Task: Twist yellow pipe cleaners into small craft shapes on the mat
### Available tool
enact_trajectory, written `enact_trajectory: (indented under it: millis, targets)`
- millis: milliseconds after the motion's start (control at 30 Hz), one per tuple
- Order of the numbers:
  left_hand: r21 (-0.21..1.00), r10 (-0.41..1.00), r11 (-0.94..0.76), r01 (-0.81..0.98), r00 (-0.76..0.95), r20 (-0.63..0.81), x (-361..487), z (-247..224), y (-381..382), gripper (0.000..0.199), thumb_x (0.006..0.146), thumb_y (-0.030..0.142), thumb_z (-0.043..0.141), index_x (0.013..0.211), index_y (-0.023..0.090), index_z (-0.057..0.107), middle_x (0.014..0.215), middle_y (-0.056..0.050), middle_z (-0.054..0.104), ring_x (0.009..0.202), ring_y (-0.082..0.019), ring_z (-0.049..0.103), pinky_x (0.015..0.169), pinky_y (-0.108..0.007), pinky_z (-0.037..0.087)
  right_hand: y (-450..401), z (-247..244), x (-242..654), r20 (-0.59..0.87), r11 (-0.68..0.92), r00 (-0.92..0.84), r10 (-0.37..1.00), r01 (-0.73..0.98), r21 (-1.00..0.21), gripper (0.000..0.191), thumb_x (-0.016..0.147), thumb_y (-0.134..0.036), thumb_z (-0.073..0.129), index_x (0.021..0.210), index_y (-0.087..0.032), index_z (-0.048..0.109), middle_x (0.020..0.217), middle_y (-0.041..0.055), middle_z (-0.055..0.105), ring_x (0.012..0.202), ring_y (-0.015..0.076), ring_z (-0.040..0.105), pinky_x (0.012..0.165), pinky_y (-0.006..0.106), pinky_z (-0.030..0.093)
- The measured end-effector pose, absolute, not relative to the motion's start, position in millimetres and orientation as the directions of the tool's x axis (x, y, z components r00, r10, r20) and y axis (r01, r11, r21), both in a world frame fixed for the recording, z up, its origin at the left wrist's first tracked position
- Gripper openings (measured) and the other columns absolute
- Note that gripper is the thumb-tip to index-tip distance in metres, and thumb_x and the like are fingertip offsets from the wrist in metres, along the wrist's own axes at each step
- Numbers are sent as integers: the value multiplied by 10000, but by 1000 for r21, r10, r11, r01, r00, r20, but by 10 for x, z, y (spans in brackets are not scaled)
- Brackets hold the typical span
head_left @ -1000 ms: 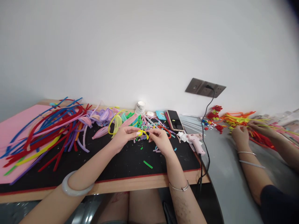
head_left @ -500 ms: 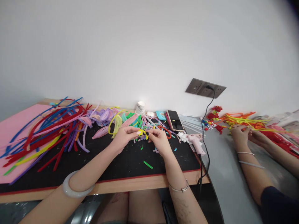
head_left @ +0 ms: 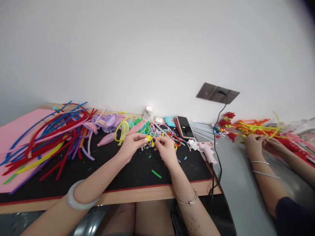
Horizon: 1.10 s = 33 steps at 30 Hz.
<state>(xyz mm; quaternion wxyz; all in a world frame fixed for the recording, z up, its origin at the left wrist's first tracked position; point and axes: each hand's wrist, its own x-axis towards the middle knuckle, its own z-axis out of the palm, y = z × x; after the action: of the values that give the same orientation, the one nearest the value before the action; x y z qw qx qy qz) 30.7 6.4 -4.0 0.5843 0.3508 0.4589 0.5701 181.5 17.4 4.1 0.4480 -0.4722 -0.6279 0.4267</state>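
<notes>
Between my two hands is a small piece of yellow pipe cleaner (head_left: 150,141), bent into a shape too small to make out. My left hand (head_left: 133,144) pinches it from the left with thumb and fingers. From the right, my right hand (head_left: 165,146) pinches the same yellow piece, fingertips close to those of the left. Just behind the hands lies a heap of short, many-coloured pipe cleaner cuttings (head_left: 159,129). A short green strip (head_left: 156,174) rests on the black mat (head_left: 118,178) in front of them.
Long pipe cleaners (head_left: 49,141) spread over a pink sheet (head_left: 14,127) at left. A paper cup (head_left: 148,113), a phone (head_left: 185,127) and a pink glue gun (head_left: 207,151) with a cord lie behind and right. A co-worker's hands (head_left: 256,144) handle pipe cleaners at far right.
My hands stay almost in place, turning the yellow pipe cleaner slightly. A yellow curved end now shows beside my right wrist. The co-worker's yellow-green strand now sticks up.
</notes>
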Motion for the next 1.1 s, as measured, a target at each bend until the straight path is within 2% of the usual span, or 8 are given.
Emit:
enact_trajectory:
  millis: [167,400,667,867,1100]
  targets:
    - [902,985,135,-410,-42,-167,312,-34,47,295,502,193,813,742,112,662,753,-21,691,666,-98,632,677,-215,520,173,47,1815,165,199,-164,973,216,-956,210,721,-233,528,797,-121,689,647,29,622,479,101,497,486,220,416]
    - [870,977,199,-451,16,-215,314,-27,41,234,533,140,793,705,118,636,749,-31,698,701,-119,654,695,-224,528,178,59,1834,182,223,-188,965,226,-948,202,728,-215,508,778,-122,679,671,30,613,499,99,499,510,221,418]
    - [912,979,187,-366,-9,-204,282,-51,48,258,542,211,796,733,132,642,743,-20,692,667,-100,623,629,-196,479,172,74,1841,196,245,-206,959,246,-938,194,734,-225,511,770,-127,674,655,22,605,508,100,497,513,218,412]
    - [906,983,179,-383,22,-185,294,-30,39,350,530,232,803,840,144,666,807,-30,696,742,-124,629,699,-226,479,175,66,1835,195,240,-202,960,233,-943,192,725,-227,515,761,-124,673,634,20,596,502,101,492,503,216,404]
    - [904,983,180,-388,39,-179,298,-70,50,296,538,194,799,778,126,640,749,-29,686,654,-110,627,697,-247,494,167,73,1833,179,230,-211,961,251,-940,195,722,-234,519,756,-131,681,611,22,592,484,111,486,479,222,389]
